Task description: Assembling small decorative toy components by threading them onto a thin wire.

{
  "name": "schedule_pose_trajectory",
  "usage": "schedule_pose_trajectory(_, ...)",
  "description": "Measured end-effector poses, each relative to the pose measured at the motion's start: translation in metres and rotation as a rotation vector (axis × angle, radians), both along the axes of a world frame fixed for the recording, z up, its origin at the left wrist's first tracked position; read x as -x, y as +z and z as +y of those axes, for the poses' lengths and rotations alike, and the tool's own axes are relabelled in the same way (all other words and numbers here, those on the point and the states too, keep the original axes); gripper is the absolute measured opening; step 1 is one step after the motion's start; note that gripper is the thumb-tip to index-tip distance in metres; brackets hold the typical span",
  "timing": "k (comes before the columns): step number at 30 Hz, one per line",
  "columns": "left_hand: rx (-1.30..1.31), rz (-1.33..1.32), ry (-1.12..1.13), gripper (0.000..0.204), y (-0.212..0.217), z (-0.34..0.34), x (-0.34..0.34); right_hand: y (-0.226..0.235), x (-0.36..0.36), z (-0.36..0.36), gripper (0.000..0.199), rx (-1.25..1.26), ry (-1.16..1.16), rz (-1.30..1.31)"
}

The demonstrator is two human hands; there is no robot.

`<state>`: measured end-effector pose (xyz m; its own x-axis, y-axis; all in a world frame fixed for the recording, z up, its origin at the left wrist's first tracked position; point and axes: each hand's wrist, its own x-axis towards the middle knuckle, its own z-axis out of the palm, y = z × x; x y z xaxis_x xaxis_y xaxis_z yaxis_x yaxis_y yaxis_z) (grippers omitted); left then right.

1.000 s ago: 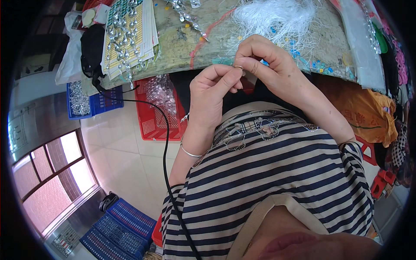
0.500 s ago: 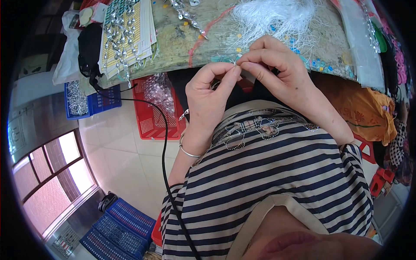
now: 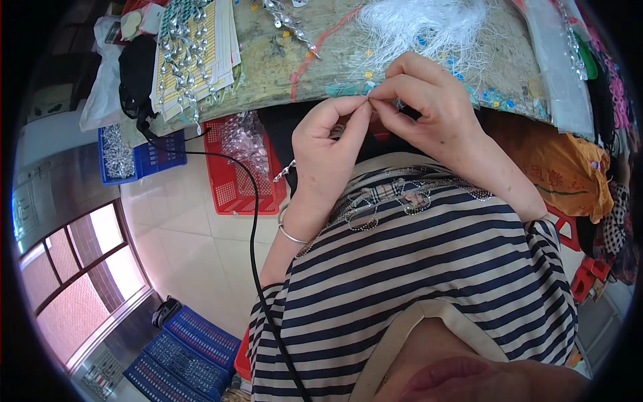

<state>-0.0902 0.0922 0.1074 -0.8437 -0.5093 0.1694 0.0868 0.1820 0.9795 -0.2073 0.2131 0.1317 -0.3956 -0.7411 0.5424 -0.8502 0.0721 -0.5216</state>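
My left hand (image 3: pixel 328 144) is closed in a pinch, thumb against forefinger, just off the table's near edge. The fingertips of my right hand (image 3: pixel 432 107), also pinched, meet it there. A thin white thread barely shows between them; most of it is hidden by the fingers. Beside my left wrist a shiny silver twisted ornament (image 3: pixel 284 170) sticks out, its other end hidden behind the hand. Beyond my hands a loose heap of white threads (image 3: pixel 425 30) lies on the worn table (image 3: pixel 268 74). More silver twisted ornaments (image 3: pixel 184 50) lie on printed sheets at the left.
A black cable (image 3: pixel 255 214) hangs past my left arm. Below the table's edge stand a red basket (image 3: pixel 228 191) with clear-wrapped pieces and a blue basket (image 3: pixel 147 164). An orange bag (image 3: pixel 569 177) is at the right. Clear plastic bags (image 3: pixel 562 74) lie at the table's right end.
My fingertips have closed tighter together, and the white strand that showed above them is now mostly covered. The silver ornament by my left wrist has swung slightly upward.
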Motion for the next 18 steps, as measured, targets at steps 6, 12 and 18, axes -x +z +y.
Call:
schedule_pose_trajectory(6,-0.517,-0.061,-0.027,0.011,0.008,-0.002,-0.001,-0.004,0.002,0.003,0.007,-0.004,0.103,-0.645)
schedule_pose_trajectory(12,-0.58,-0.029,-0.022,0.012,0.007,-0.003,-0.001,-0.004,0.001,0.005,0.01,0.012,0.148,-1.195)
schedule_pose_trajectory(18,-0.492,-0.056,0.009,0.012,0.011,-0.002,-0.001,-0.002,0.001,0.012,0.012,-0.022,0.171,-1.139)
